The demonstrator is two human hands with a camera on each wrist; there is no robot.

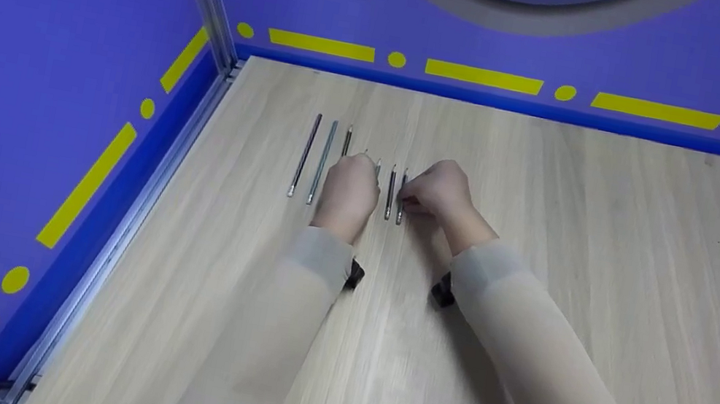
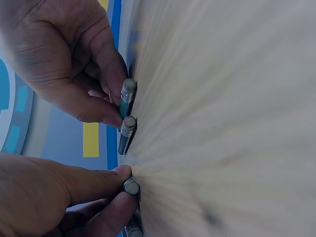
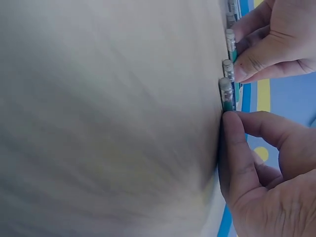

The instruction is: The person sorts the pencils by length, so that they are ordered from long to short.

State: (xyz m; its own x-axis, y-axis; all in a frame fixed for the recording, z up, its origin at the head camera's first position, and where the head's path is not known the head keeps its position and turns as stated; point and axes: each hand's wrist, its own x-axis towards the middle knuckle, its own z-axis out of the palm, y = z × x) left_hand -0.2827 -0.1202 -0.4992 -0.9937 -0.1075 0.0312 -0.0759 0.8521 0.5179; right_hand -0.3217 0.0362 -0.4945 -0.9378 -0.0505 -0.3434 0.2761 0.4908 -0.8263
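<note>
Several dark pencils with eraser ends towards me lie side by side on the wooden table (image 1: 607,312). My left hand (image 1: 351,189) covers the middle of the row; in the left wrist view its thumb and finger pinch one pencil (image 2: 131,187) near the eraser. At the row's right end my right hand (image 1: 440,190) pinches the rightmost pencil (image 1: 401,202), whose eraser end (image 3: 225,85) shows beside the fingertips in the right wrist view. Between the hands lies another dark pencil (image 1: 390,196). The leftmost pencil (image 1: 304,155) and its greenish neighbour (image 1: 322,162) lie left of my left hand.
A metal rail (image 1: 126,227) runs along the table's left edge. Purple-blue panels with yellow marks (image 1: 483,76) stand at the back and left. Small black wrist cameras (image 1: 442,292) sit at both sleeve cuffs.
</note>
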